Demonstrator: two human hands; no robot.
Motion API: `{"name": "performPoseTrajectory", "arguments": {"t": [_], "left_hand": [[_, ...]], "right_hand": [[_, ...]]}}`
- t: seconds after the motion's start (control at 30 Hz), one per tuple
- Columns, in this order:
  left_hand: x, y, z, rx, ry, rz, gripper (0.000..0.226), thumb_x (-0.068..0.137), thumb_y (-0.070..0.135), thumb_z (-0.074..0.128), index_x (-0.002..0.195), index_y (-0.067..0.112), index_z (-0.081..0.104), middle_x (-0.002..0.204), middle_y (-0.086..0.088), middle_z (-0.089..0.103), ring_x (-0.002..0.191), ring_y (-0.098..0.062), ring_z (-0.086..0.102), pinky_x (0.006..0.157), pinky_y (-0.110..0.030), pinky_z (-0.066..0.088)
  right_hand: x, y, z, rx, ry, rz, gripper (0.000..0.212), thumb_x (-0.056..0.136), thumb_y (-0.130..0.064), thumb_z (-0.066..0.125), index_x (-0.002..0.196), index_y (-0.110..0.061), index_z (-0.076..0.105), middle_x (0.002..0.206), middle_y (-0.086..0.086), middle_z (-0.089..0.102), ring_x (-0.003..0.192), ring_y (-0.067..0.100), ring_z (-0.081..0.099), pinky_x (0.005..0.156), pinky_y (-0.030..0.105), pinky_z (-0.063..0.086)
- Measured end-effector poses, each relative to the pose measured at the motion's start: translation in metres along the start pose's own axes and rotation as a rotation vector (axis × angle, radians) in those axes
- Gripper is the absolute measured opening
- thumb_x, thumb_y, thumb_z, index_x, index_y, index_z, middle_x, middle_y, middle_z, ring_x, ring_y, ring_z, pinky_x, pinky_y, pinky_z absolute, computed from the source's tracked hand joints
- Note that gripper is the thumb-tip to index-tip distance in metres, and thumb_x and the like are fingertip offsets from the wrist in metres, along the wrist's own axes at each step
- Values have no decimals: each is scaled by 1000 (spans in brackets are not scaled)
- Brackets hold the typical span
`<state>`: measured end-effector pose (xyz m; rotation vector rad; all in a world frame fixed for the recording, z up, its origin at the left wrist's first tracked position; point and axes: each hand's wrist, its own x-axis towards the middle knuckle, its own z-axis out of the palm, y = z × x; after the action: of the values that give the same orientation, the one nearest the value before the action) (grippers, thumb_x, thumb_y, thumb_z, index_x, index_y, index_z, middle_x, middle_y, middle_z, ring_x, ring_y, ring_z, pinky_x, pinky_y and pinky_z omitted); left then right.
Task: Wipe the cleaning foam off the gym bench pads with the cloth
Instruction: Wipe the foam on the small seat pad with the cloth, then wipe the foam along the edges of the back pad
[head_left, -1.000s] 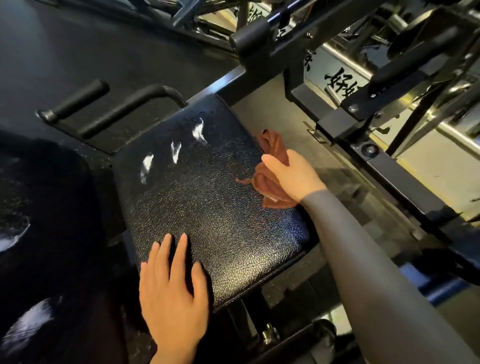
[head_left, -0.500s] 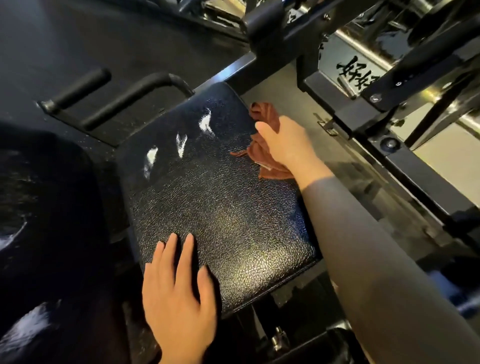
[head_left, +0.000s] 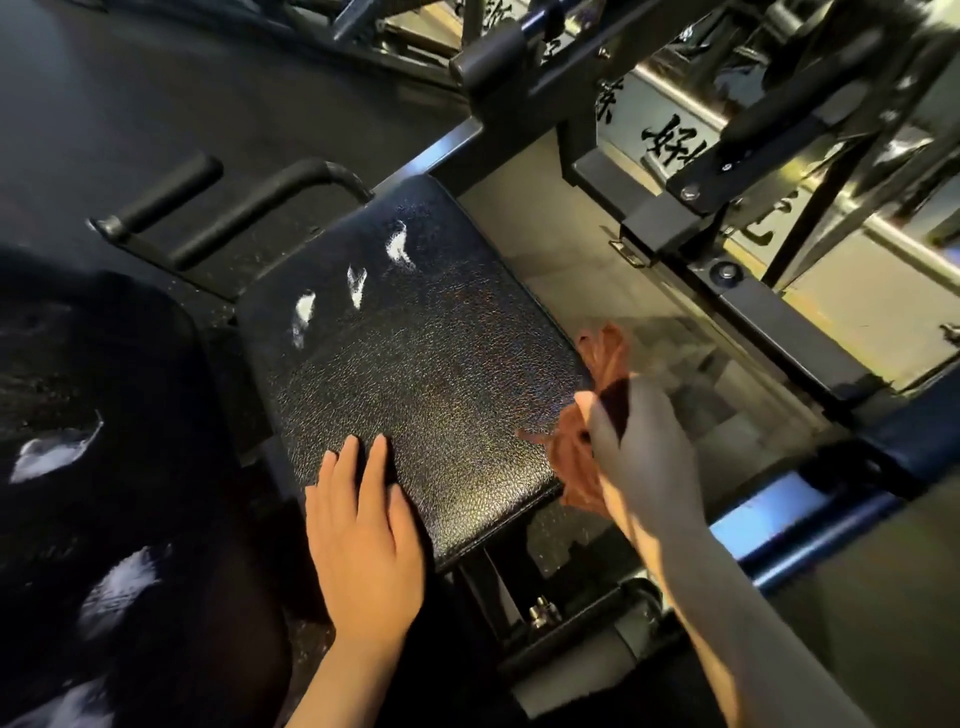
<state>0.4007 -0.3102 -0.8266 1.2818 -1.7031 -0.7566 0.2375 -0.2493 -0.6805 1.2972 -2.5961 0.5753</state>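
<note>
At the near right edge of the black textured leather seat pad (head_left: 415, 374), the right hand (head_left: 639, 447) grips a bunched rust-brown cloth (head_left: 576, 457).
Three white foam streaks (head_left: 358, 283) sit unwiped along the pad's far left side, well apart from the cloth; the left hand (head_left: 363, 525) rests flat, fingers straight, on the near corner. The wipe looks mid-way: next, the cloth probably must sweep across to those streaks, then the foamed black pad on the left (head_left: 78, 493).
</note>
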Motion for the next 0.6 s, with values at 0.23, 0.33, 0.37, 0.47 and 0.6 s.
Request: {"name": "performPoseTrajectory", "arguments": {"t": [0.23, 0.33, 0.37, 0.47, 0.6], "left_hand": [[-3, 6, -11, -129, -57, -80, 49, 91, 26, 39, 137, 16, 53, 150, -6, 39, 144, -23, 24, 119, -45, 12], [-5, 9, -25, -173, -27, -85, 43, 90, 27, 42, 127, 16, 60, 138, -3, 50, 133, -19, 40, 111, -35, 27], [-5, 10, -31, -189, -24, -93, 39, 90, 25, 45, 123, 16, 62, 131, -2, 53, 127, -18, 45, 108, -31, 31], [-9, 13, -57, -207, -33, -58, 30, 88, 17, 50, 114, 15, 64, 112, 5, 58, 108, -10, 53, 95, -24, 41], [-27, 14, -95, -102, -93, -5, 24, 88, 21, 49, 107, 24, 63, 103, 16, 55, 97, 0, 53, 83, -9, 39]], "right_hand": [[-16, -10, 42, -360, -103, -790, 48, 85, -37, 51, 118, -5, 65, 128, 11, 61, 131, 28, 38, 117, 41, 13], [-23, -41, 48, -381, -247, -953, 50, 86, -38, 44, 119, -7, 64, 128, 9, 61, 129, 29, 47, 114, 43, 24], [-22, -47, 52, -372, -276, -986, 46, 87, -36, 49, 119, -7, 64, 128, 9, 61, 130, 29, 47, 115, 44, 25], [-18, -66, 68, -319, -358, -1062, 41, 77, -27, 74, 112, -8, 68, 123, 7, 64, 128, 29, 50, 112, 45, 29], [-20, -96, 98, -287, -515, -1153, 36, 82, -16, 65, 117, -8, 65, 131, 7, 59, 138, 28, 36, 116, 41, 13]]}}
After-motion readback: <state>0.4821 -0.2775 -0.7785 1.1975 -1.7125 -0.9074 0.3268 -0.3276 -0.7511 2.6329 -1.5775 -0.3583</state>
